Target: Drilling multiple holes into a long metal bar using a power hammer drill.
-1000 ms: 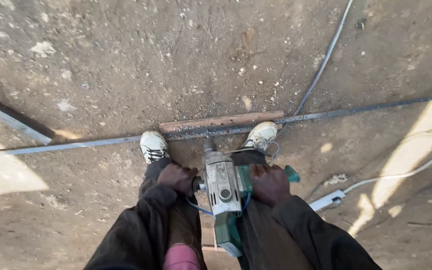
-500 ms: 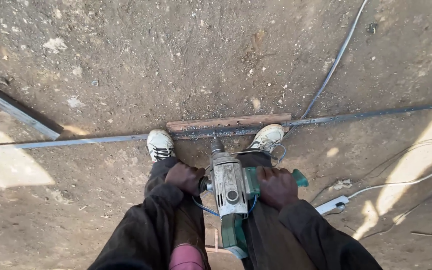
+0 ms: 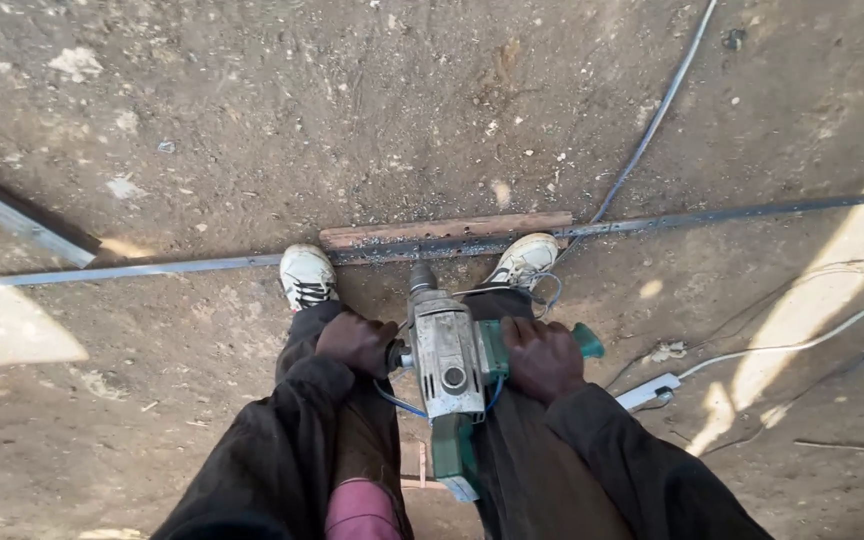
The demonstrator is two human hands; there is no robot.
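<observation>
Looking down from the head view, the left hand [image 3: 355, 342] grips the side handle and the right hand [image 3: 542, 357] wraps the green grip of a power drill [image 3: 447, 355]. Its long axis runs away from the person, chuck pointing down at the metal bar [image 3: 712, 216] beside a wooden block [image 3: 447, 229], between both shoes.

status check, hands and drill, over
Left hand and right hand grip the power drill, bit down at the metal strip. Both shoes pin it. Nothing blocking.

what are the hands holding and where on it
Both hold one power drill: the left hand grips the side handle on its left, the right hand grips the green handle on its right.
</observation>
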